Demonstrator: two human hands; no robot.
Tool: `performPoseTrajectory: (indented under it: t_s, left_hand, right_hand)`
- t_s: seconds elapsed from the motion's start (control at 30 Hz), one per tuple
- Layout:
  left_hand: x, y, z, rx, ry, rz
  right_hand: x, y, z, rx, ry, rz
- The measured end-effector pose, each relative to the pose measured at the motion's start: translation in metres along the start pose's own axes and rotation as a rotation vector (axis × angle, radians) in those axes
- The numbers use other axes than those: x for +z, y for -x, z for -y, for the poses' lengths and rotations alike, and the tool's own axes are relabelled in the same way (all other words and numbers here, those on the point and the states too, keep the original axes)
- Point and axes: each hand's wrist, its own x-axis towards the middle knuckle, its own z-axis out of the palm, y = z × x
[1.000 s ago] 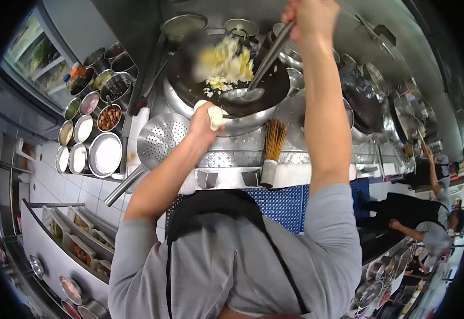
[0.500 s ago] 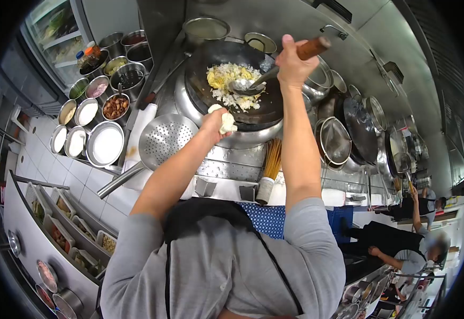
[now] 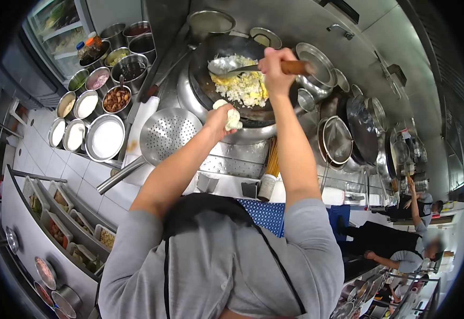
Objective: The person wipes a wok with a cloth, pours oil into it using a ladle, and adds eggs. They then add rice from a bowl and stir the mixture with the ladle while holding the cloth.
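Note:
My left hand [image 3: 218,122] is closed around a folded pale cloth [image 3: 234,119] at the near rim of a dark wok [image 3: 201,85]. The cloth hides whether the fingers also grip the rim or a handle. My right hand [image 3: 277,73] wraps the wooden handle of a metal ladle [image 3: 223,66]. The ladle's bowl lies at the far left side of a heap of white rice with yellow egg [image 3: 248,91] inside the wok. Beneath the wok is a round steel burner ring [image 3: 248,135].
A perforated steel strainer [image 3: 169,133] rests left of the wok. Farther left stand several steel ingredient pots [image 3: 105,137]. Bundled thin sticks [image 3: 272,159] lie near the counter's front. Wire strainers [image 3: 338,139] and pans are at right, and a co-worker [image 3: 396,247] stands beyond.
My right hand has moved left and slightly down, carrying the ladle's bowl to the far left of the heap. The rice and egg have shifted toward the near right; my left hand keeps its grip.

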Motion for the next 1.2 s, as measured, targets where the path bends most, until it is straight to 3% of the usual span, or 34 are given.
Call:
performPoseTrajectory:
  t_s: [0.1, 0.13, 0.27, 0.3, 0.33, 0.4, 0.47, 0.57, 0.6, 0.67, 0.7, 0.73, 0.8, 0.87, 0.9, 0.93, 1.0, 1.07, 1.13, 1.2]
  left_hand:
    - [-0.004, 0.000, 0.000, -0.006, -0.017, 0.040]
    - [-0.006, 0.002, 0.004, -0.014, -0.020, 0.052]
    - [-0.004, 0.011, -0.003, -0.076, 0.012, 0.101]
    - [-0.003, 0.018, -0.005, -0.068, 0.016, 0.117]
    - [-0.004, 0.015, -0.003, -0.063, 0.031, 0.124]
    - [-0.006, 0.010, 0.001, -0.063, 0.040, 0.136]
    - [-0.006, 0.015, 0.001, -0.078, 0.050, 0.111]
    - [-0.005, 0.014, -0.003, -0.058, 0.110, 0.102]
    - [-0.002, 0.014, -0.004, -0.055, 0.150, 0.101]
    - [0.010, 0.006, -0.004, -0.062, 0.221, 0.028]
    - [0.009, -0.017, -0.006, -0.107, 0.226, 0.013]
    - [0.009, -0.034, -0.003, -0.143, 0.228, 0.006]
    - [0.017, -0.002, -0.004, -0.110, 0.224, 0.000]
    - [0.032, 0.047, -0.009, -0.056, 0.316, 0.041]
    - [0.035, 0.069, -0.009, -0.060, 0.311, 0.065]
    - [0.039, 0.091, -0.015, -0.155, 0.326, 0.022]
    - [0.048, 0.118, -0.024, -0.158, 0.341, -0.011]
    - [0.033, 0.083, -0.006, -0.098, 0.346, -0.021]
    - [0.015, 0.073, 0.025, -0.015, 0.332, -0.023]
    - [0.003, 0.096, 0.047, -0.004, 0.361, 0.003]
  right_hand:
    - [-0.014, -0.039, -0.013, 0.145, 0.048, -0.185]
    - [-0.013, -0.055, 0.003, 0.137, 0.196, -0.238]
    - [-0.027, -0.050, 0.075, 0.114, 0.105, -0.257]
    - [-0.038, -0.034, 0.065, 0.091, 0.018, -0.281]
    - [-0.046, -0.015, 0.038, 0.026, 0.192, -0.373]
    - [-0.054, -0.003, 0.004, 0.071, 0.090, -0.374]
    - [-0.059, -0.039, 0.013, 0.125, 0.131, -0.308]
    - [-0.068, -0.066, 0.052, 0.124, 0.213, -0.507]
    - [-0.083, -0.058, 0.046, 0.068, 0.173, -0.477]
    - [-0.088, -0.019, 0.010, 0.051, 0.241, -0.645]
    - [-0.080, -0.002, 0.000, 0.018, 0.102, -0.585]
    - [-0.070, -0.001, -0.022, 0.019, 0.043, -0.685]
    - [-0.038, -0.025, 0.019, 0.159, 0.059, -0.404]
    - [-0.008, -0.056, 0.090, 0.327, -0.042, -0.292]
    - [0.000, -0.065, 0.130, 0.335, 0.081, -0.277]
    - [-0.004, -0.071, 0.152, 0.340, -0.042, -0.231]
    - [-0.012, -0.068, 0.159, 0.350, -0.094, -0.230]
    - [-0.015, -0.067, 0.100, 0.471, -0.003, -0.433]
    - [-0.025, -0.083, 0.045, 0.218, 0.157, -0.517]
    - [-0.025, -0.115, 0.071, 0.244, 0.123, -0.388]
